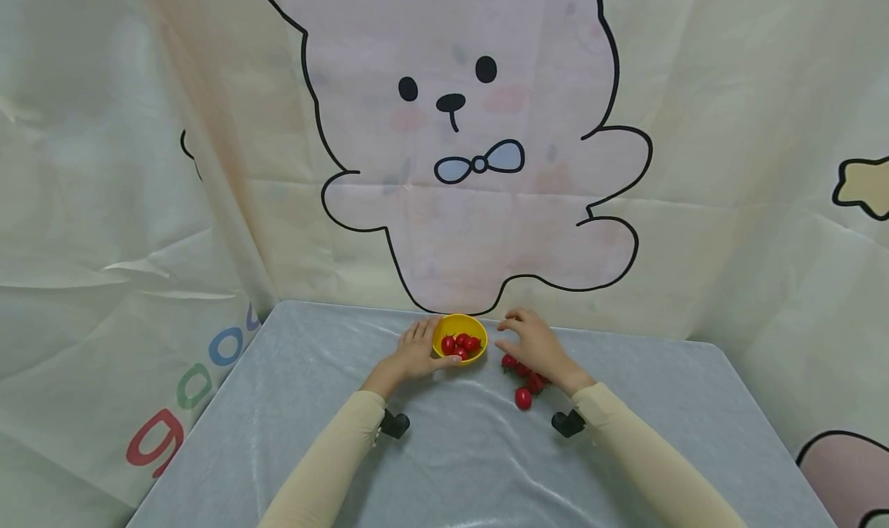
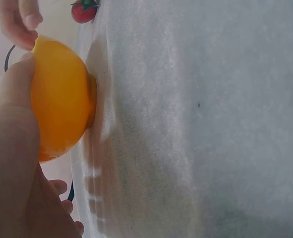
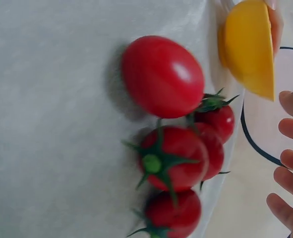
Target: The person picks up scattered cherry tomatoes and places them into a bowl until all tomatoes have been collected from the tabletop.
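Fingers of left hand (image 1: 415, 353) cup one yellow bowl (image 1: 460, 336) holding four tomatoes; right hand (image 1: 533, 344) hovers, loosely spread.

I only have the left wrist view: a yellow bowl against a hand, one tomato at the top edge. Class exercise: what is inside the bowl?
Observer: The yellow bowl holds several cherry tomatoes.
Operator: How is the left hand placed?
Observer: The left hand holds the bowl's left side, thumb along its near rim.
Operator: And the right hand?
Observer: The right hand hovers open over loose tomatoes on the grey cloth.
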### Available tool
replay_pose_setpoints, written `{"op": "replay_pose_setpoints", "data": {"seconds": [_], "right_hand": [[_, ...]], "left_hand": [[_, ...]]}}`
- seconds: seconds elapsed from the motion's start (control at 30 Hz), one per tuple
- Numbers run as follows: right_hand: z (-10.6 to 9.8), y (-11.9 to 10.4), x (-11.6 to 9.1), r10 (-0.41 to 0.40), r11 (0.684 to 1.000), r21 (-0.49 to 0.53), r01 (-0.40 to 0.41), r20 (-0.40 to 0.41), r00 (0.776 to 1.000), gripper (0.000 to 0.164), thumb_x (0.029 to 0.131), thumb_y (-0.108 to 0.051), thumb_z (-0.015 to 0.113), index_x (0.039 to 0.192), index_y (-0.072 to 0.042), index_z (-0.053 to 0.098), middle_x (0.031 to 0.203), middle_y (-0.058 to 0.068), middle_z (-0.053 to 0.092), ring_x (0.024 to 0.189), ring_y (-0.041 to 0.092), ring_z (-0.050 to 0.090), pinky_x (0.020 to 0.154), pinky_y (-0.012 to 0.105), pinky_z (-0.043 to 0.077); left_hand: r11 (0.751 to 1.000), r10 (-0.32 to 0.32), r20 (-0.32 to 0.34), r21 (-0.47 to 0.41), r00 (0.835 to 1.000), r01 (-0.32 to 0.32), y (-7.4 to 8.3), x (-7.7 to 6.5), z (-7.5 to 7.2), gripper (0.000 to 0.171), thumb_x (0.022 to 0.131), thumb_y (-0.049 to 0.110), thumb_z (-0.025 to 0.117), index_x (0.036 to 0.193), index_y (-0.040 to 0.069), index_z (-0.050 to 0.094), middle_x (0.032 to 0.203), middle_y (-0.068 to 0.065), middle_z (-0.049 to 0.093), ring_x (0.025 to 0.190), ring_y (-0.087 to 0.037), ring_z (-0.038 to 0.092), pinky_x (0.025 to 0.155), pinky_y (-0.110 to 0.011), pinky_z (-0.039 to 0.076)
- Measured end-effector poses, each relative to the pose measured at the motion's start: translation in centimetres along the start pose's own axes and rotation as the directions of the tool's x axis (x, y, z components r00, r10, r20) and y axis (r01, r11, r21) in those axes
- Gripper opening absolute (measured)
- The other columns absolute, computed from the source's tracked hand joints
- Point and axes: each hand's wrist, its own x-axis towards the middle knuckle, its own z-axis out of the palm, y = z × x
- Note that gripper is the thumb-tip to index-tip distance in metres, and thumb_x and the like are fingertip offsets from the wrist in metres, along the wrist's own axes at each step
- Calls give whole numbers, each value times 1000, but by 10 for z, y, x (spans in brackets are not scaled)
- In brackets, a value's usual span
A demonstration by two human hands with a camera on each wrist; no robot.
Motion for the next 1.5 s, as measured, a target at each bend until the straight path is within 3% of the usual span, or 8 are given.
{"op": "replay_pose_setpoints", "data": {"seconds": [0.27, 0.67, 1.0, 1.5], "right_hand": [[2, 9, -15, -19, 1000, 8, 18, 37, 999, 24, 88, -28, 74, 106, -13, 75, 125, 12, 62, 112, 30, 56, 94, 49, 53], [8, 19, -24, -30, 1000, -7, 30, 78, 997, 26, 86, -26, 76, 107, -12, 74, 121, 11, 63, 112, 30, 58, 99, 51, 50], [9, 22, -24, 0, 1000, -28, 5, 150, 989, 31, 85, -30, 78, 111, -13, 73, 126, 11, 61, 118, 31, 55, 104, 53, 47], [10, 19, -24, 7, 1000, -29, -2, 168, 986, 35, 86, -33, 77, 114, -12, 73, 127, 13, 60, 119, 32, 55, 103, 53, 47]], "left_hand": [[1000, -6, 10, -13, 1000, 6, 2, -3, -2, 103, 84, 71, 58, 160, 20, 10, 167, -16, 15, 152, -42, 14, 124, -60, 13], [1000, -16, 6, -24, 1000, 16, 3, -3, -2, 103, 84, 69, 60, 160, 20, 10, 166, -16, 15, 152, -41, 13, 123, -61, 14], [1000, -13, 15, -8, 1000, 13, 1, -2, -1, 104, 84, 71, 58, 160, 20, 9, 167, -16, 14, 153, -41, 14, 124, -60, 14], [1000, -7, 10, -15, 1000, 7, 3, -4, -3, 104, 85, 70, 58, 160, 19, 9, 167, -16, 14, 153, -41, 13, 123, -61, 14]]}}
